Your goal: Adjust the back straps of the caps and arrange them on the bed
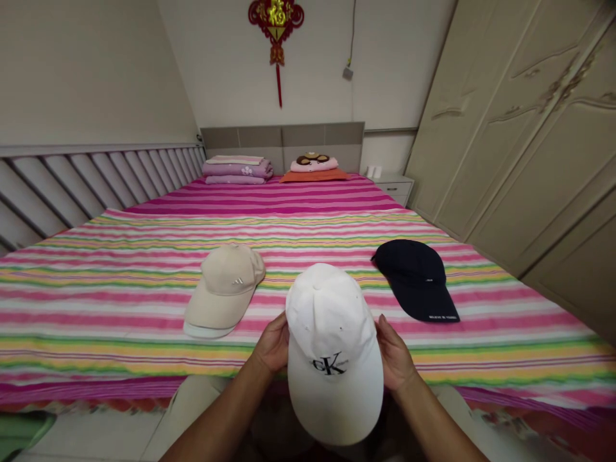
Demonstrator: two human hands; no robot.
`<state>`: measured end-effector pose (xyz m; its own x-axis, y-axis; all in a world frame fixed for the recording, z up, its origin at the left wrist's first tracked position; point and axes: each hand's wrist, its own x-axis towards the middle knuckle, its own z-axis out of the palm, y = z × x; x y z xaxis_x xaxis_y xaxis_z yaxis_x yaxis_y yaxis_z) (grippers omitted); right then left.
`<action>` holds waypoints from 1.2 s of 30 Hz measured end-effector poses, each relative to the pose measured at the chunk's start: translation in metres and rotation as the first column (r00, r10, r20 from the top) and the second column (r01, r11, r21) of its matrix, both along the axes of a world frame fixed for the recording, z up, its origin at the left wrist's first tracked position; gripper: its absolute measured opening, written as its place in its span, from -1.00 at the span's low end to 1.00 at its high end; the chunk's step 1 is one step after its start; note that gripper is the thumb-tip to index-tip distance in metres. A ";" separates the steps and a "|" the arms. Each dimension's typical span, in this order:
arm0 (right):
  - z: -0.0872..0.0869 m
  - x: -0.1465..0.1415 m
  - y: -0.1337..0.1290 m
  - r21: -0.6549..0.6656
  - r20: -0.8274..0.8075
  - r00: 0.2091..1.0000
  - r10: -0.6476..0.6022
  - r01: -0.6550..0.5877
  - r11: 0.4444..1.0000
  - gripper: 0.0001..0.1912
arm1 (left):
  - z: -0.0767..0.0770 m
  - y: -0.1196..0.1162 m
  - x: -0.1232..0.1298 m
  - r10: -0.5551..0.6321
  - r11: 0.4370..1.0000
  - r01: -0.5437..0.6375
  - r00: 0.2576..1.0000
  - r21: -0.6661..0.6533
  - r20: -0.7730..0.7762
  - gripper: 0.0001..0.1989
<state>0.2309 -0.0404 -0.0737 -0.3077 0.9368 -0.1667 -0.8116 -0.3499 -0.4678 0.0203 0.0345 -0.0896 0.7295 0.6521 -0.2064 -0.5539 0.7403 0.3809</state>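
White cap (331, 359) held at lower centre of the frame, clamped evenly between left hand (273, 344) and right hand (394, 354) at the crown's sides, brim down; beige cap (224, 290) and navy cap (412, 277) resting on the striped bedspread (308, 226) beyond.

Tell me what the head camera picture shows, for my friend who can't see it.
The left grip and right grip of a person hold a white baseball cap with a black logo up by its sides. A beige cap and a navy cap lie on the striped bedspread beyond it, and folded bedding sits near the headboard.
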 end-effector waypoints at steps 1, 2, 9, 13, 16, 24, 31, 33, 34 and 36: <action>-0.003 0.001 -0.001 -0.003 -0.009 1.000 -0.012 0.012 1.000 -0.70 | 0.000 0.000 0.000 -0.005 1.000 0.005 1.000 0.003 0.007 -0.69; -0.007 0.001 -0.003 -0.006 -0.016 1.000 -0.025 0.025 1.000 -0.69 | 0.000 0.001 0.000 -0.010 1.000 0.010 1.000 0.007 0.014 -0.69; -0.052 -0.006 -0.033 -0.040 -0.015 0.995 -0.102 0.101 0.994 -0.76 | 0.003 0.010 0.004 0.017 0.999 -0.018 0.999 0.030 0.051 -0.65; -0.069 -0.009 -0.044 -0.061 0.001 0.994 -0.106 0.106 0.993 -0.71 | 0.007 0.011 0.013 0.057 0.998 -0.058 0.996 0.008 0.062 -0.67; -0.070 -0.007 -0.044 -0.041 -0.013 0.992 -0.126 0.125 0.991 -0.64 | 0.006 0.006 0.018 0.056 0.998 -0.057 0.994 0.016 0.093 -0.67; -0.061 -0.006 -0.039 0.005 0.012 0.991 -0.133 0.133 0.991 -0.61 | -0.009 -0.007 0.022 -0.159 0.986 0.154 0.983 0.057 0.092 -0.63; -0.053 0.001 -0.039 0.015 0.089 0.983 -0.160 0.159 0.987 -0.66 | 0.009 -0.005 0.032 -0.093 0.989 0.078 0.989 0.124 0.113 -0.49; -0.050 0.009 -0.034 0.033 0.104 0.978 -0.181 0.178 0.983 -0.64 | 0.013 -0.004 0.034 -0.019 0.989 0.000 0.992 0.150 0.127 -0.44; -0.047 0.014 -0.030 0.039 0.114 0.975 -0.191 0.188 0.981 -0.63 | 0.013 -0.003 0.035 0.012 0.987 -0.032 0.992 0.157 0.125 -0.43; -0.043 0.025 -0.021 0.046 0.136 0.966 -0.218 0.214 0.976 -0.63 | 0.009 0.000 0.034 0.041 0.988 -0.054 0.995 0.148 0.089 -0.44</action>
<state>0.2564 -0.0613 -0.1165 -0.0733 0.9838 -0.1639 -0.7925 -0.1572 -0.5893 0.0540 0.0341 -0.0810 0.7074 0.7055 -0.0421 -0.6226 0.6502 0.4354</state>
